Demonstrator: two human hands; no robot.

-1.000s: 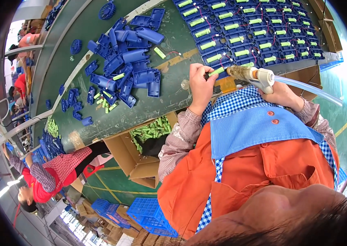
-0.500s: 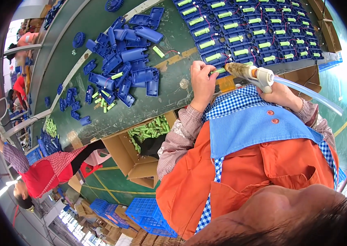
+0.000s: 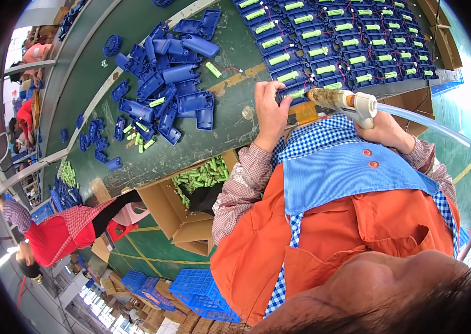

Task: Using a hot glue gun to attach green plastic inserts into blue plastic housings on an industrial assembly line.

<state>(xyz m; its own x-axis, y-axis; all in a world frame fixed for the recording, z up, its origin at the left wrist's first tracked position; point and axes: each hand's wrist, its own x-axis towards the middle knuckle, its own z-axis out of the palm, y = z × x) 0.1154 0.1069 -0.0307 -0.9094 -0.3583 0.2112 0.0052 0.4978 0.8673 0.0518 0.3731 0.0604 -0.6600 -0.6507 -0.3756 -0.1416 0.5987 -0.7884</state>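
My right hand (image 3: 384, 132) is wrapped round the grip of a white hot glue gun (image 3: 364, 106). A thick clear glue stick (image 3: 424, 123) sticks out of its back end. The gun's stained nozzle points left, close to a blue plastic shell (image 3: 302, 99) in the nearest row. A green cylindrical battery (image 3: 296, 94) lies in that shell. My left hand (image 3: 271, 114) is bent at the shell's left end, thumb and fingers closed on its edge. Many more blue shells with green batteries and thin red wires (image 3: 352, 42) stand in rows beyond.
Loose blue shells (image 3: 163, 83) are heaped left on the green table (image 3: 218, 125), with a single wired battery (image 3: 213, 69) beside them. A cardboard box (image 3: 160, 203) of green batteries stands below the table edge. Blue round parts (image 3: 112, 45) lie farther left, and a co-worker in red (image 3: 60, 239) is there.
My left hand has drawn back slightly from the battery to the shell's edge. The glue gun has shifted slightly right. A blue round part has moved along at the far left.
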